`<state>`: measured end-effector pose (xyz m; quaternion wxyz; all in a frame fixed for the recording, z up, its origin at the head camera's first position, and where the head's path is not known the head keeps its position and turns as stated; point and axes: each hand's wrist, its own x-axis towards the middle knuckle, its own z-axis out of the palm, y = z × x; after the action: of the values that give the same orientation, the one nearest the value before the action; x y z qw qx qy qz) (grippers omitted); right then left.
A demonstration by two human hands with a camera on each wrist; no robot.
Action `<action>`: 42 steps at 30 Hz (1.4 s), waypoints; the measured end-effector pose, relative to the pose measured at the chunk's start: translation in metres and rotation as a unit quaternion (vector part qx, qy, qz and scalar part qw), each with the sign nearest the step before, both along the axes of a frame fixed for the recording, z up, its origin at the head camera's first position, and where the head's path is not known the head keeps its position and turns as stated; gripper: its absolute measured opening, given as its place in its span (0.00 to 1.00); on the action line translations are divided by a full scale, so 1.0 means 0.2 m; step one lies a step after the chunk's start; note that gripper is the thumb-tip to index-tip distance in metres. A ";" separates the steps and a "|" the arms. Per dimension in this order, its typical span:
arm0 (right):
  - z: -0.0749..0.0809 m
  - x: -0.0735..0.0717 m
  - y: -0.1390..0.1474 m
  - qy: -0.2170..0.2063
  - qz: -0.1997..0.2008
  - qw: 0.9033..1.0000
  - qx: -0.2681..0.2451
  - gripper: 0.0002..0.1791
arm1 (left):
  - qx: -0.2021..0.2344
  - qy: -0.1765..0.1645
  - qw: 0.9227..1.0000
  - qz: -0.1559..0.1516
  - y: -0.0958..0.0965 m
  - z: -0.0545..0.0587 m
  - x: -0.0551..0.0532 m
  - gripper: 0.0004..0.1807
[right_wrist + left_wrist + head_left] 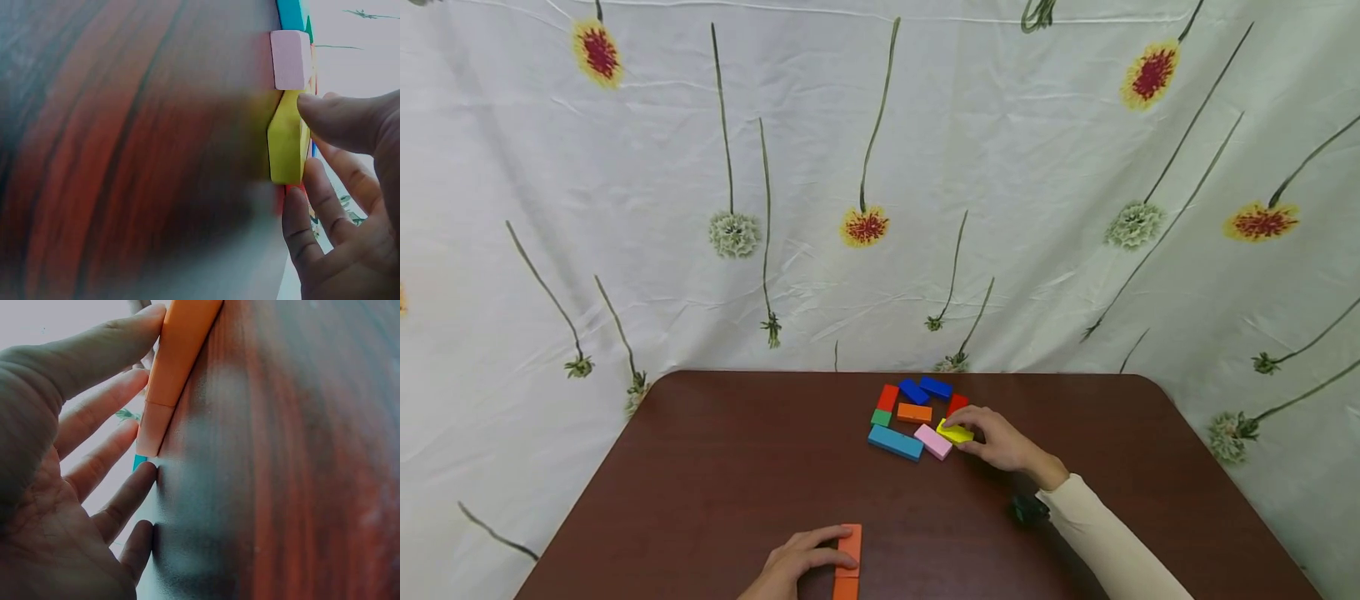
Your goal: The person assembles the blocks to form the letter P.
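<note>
My right hand (1000, 442) pinches a yellow block (956, 432) between thumb and fingers at the far side of the table. In the right wrist view the thumb lies on the yellow block (286, 147), whose end meets a pink block (289, 60). A blue-teal block (896, 442) lies left of the pink one. At the near edge, my left hand (793, 560) rests its fingertips on an orange block (850, 546). A second orange block (846, 588) continues end to end towards me. The left wrist view shows thumb and fingers fairly straight against the orange block (181, 350).
Red (887, 397), green (882, 417) and dark blue blocks (936, 387) form a rough ring with the others, around an orange block (914, 413). A small dark object (1028, 509) is by the right wrist. A flowered cloth (880, 167) hangs behind the brown table (715, 467).
</note>
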<state>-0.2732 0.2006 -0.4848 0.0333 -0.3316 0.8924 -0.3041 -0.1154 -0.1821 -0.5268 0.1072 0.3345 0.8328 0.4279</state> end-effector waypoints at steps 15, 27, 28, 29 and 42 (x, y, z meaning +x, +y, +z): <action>0.03 0.00 0.02 -0.078 0.034 0.996 0.024 0.30 | 0.008 0.001 1.000 0.007 0.00 0.00 0.01 0.22; 0.03 0.01 0.03 -0.039 -0.021 0.999 0.004 0.26 | 0.009 0.011 1.000 0.007 0.01 0.00 0.01 0.22; 0.03 0.01 0.03 -0.035 -0.025 0.999 -0.001 0.26 | 0.008 0.012 1.000 0.008 0.01 0.00 0.01 0.22; 0.04 0.01 0.03 -0.030 -0.028 0.999 -0.004 0.26 | 0.008 0.011 1.000 0.009 0.01 0.00 0.01 0.22; 0.06 0.09 -0.13 -0.009 -0.010 0.997 -0.070 0.27 | 0.014 -0.014 1.000 0.000 0.00 0.01 0.01 0.21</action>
<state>-0.2550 0.1737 -0.4731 0.0153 -0.3214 0.8720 -0.3688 -0.1124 -0.1812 -0.5240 0.1147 0.3298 0.8251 0.4442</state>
